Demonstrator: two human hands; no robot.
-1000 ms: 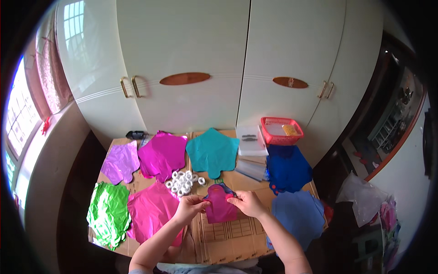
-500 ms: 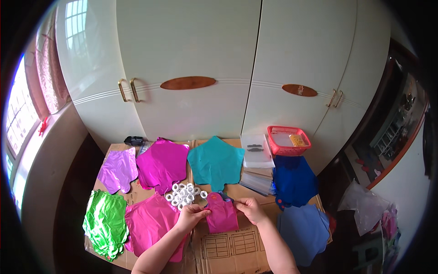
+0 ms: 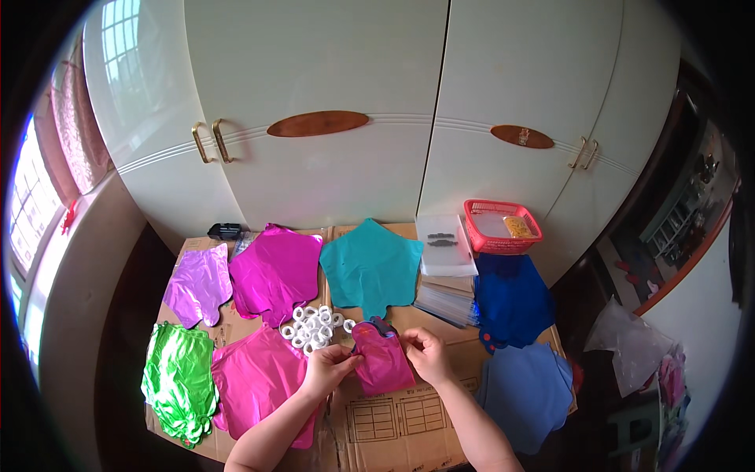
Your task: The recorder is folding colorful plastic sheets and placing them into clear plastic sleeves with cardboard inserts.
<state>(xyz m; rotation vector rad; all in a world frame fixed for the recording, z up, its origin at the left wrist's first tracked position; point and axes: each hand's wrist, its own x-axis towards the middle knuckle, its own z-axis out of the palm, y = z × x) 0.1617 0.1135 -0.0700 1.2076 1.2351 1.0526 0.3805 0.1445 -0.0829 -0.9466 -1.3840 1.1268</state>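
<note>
On the cardboard-covered table [image 3: 409, 429], the work in hand looks like folding a small pink foil balloon [image 3: 382, 360] into a compact packet. Going from the left: a green foil balloon [image 3: 177, 381] lies at the near-left corner, a lilac balloon [image 3: 198, 283] beyond it, then a large magenta balloon [image 3: 275, 271] and a pink balloon [image 3: 255, 377] lying flat near the front. A heap of small white rings [image 3: 314, 326] sits between these and the teal star balloon [image 3: 371, 267].

The left hand [image 3: 329, 368] pinches the left edge of the folded pink foil balloon, fingers closed on it. The balloon rests on the cardboard at the middle front, just below the rings. The right hand [image 3: 425, 354] grips its right upper edge, thumb and fingers curled onto the foil. By my reading, the fold is partly made; the next move calls for both hands to press the crease flat without letting the slippery foil spring open.

Further right lies a stack of clear plastic sleeves [image 3: 447, 299], with a flat white packet [image 3: 444, 244] behind it. A red mesh basket [image 3: 502, 226] stands at the far-right corner; it holds 1 small yellow item [image 3: 517, 226], too small to identify, and something pale beneath. 2 blue balloons [image 3: 511, 295] [image 3: 527, 385] cover the right edge.
</note>
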